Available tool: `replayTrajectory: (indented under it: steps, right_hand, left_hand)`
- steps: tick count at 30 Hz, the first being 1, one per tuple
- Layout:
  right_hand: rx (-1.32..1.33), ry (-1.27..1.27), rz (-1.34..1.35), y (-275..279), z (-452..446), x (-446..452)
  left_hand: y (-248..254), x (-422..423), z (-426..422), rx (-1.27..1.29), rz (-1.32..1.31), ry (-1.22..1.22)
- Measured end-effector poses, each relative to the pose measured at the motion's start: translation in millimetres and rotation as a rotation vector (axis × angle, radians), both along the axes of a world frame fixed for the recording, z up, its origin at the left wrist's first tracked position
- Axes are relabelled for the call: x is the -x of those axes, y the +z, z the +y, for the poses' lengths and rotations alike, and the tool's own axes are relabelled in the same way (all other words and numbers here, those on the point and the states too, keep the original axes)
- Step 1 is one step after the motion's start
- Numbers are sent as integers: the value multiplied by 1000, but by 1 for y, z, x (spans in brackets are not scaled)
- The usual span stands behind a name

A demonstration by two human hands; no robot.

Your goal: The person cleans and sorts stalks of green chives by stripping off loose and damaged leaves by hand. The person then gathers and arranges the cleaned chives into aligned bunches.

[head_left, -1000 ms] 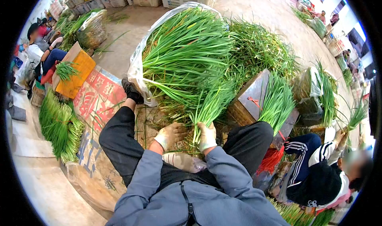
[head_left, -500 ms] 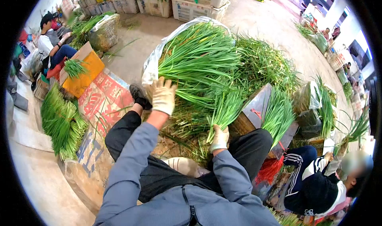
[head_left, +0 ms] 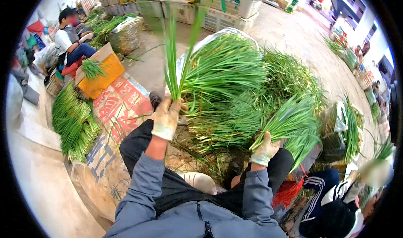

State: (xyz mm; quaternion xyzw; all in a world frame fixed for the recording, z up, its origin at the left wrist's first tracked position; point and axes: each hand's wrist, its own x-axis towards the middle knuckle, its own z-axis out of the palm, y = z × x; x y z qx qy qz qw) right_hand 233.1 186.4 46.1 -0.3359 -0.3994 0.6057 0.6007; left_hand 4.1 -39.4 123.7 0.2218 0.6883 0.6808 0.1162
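Observation:
My left hand (head_left: 165, 119), in a pale work glove, pinches a few long garlic chives (head_left: 172, 66) by their stem ends. Their green blades stand upright in front of the big white sack. My gloved right hand (head_left: 266, 150) is closed around the stems of a fuller bunch of garlic chives (head_left: 280, 122) over my right knee, blades fanning up and right. Beyond both hands, a large heap of garlic chives (head_left: 228, 68) spills from the white sack (head_left: 247, 34). A looser, messier pile of leaves (head_left: 291, 76) lies on its right.
Tied bunches of chives (head_left: 75, 127) lie on my left, near an orange board (head_left: 100, 79) and red printed sheet (head_left: 117, 99). One person (head_left: 73, 41) sits at far left, another (head_left: 336, 196) close on my right. Stacked crates (head_left: 222, 5) stand behind. Red ties (head_left: 287, 193) hang by my right knee.
My left hand has gone from resting open at the heap's edge to pinching a few chives held upright. My right hand has shifted right with its bunch. The whole view has shifted slightly.

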Motion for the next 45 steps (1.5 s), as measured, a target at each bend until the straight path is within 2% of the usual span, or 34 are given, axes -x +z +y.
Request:
replayTrajectory:
  steps: [1, 3, 4, 5, 7, 9, 11, 12, 13, 15, 16, 17, 18, 20, 22, 23, 25, 27, 29, 30, 31, 33, 35, 37, 39, 40, 42, 44, 45]
  right_hand:
    - [-59, 6, -25, 16, -12, 5]
    - [-120, 192, -59, 37, -36, 15]
    - [-174, 259, -126, 45, -52, 23]
    - [-230, 327, -195, 49, -68, 32]
    - [-423, 557, -331, 48, -92, 50]
    - [-377, 837, -562, 26, -112, 70]
    - [-438, 979, -632, 14, -132, 90]
    - [-485, 1044, -641, 8, -137, 99]
    - [-519, 1063, -709, 10, -140, 102]
    - [-564, 1188, -825, 9, -144, 108]
    - [-559, 1195, -825, 4, -147, 109]
    - [-612, 1242, -878, -5, -152, 110]
    - [-672, 1288, -929, -12, -157, 112]
    - [-801, 1326, -1024, -26, -173, 109]
    - [-872, 1356, -1061, -31, -187, 110]
    - [-863, 1430, -1143, -23, -191, 111]
    - [-946, 1434, -1087, -28, -203, 108]
    - [-951, 1454, -1126, -34, -214, 107]
    - [-912, 1506, -1055, -17, -220, 104]
    - [-887, 1512, -1081, -5, -219, 100]
    - [-885, 1523, -1079, -7, -218, 98]
    - [-861, 1532, -940, -14, -211, 93]
    - [-830, 1438, -716, -21, -203, 79]
    - [-776, 1547, -1047, -50, -191, 65]
    - [-725, 1630, -1306, -137, -178, 60]
    - [-834, 1606, -1467, -173, -173, 57]
    - [-820, 1524, -1416, -102, -165, 78]
    - [-808, 1521, -1384, -57, -170, 94]
    - [-649, 1427, -1058, -41, -175, 104]
  left_hand:
    - [-19, -8, -3, -132, -138, -26]
    - [-41, -29, -14, -82, -203, -4]
    - [-49, -41, -18, -152, -329, -22]
    - [-65, -47, -22, -61, -266, -4]
    - [-92, -64, -26, -198, -504, -14]
    - [-125, -73, -32, -139, -383, 10]
    - [-183, -67, -52, -512, -661, -130]
    - [-188, -74, -54, -653, -814, -21]
    - [-186, -73, -63, -656, -810, -12]
    - [-169, -73, -86, -226, -608, -321]
    - [-132, -79, -92, -472, -729, -418]
    - [-91, -88, -91, -542, -786, -385]
    - [-122, -79, -102, -345, -611, -344]
    - [-138, -72, -114, -146, -440, -291]
    - [-145, -72, -121, -338, -905, -137]
    - [-147, -68, -124, -341, -909, -129]
    - [-156, -57, -132, -238, -790, -1]
    - [-162, -45, -132, -341, -927, 183]
    - [-142, -37, -135, -257, -876, 248]
    - [-159, -27, -135, -578, -969, 395]
    - [-122, -23, -135, -512, -1008, 471]
    - [-134, -2, -153, -616, -939, 414]
    - [-125, 10, -165, -710, -802, 362]
    - [-114, 27, -180, -867, -739, 317]
    - [-101, 38, -189, -908, -658, 270]
    - [-87, 37, -184, -1014, -575, 93]
    - [-78, 38, -180, -983, -521, 79]
    - [-77, 30, -183, -974, -519, 24]
    - [-80, 33, -181, -971, -517, 12]
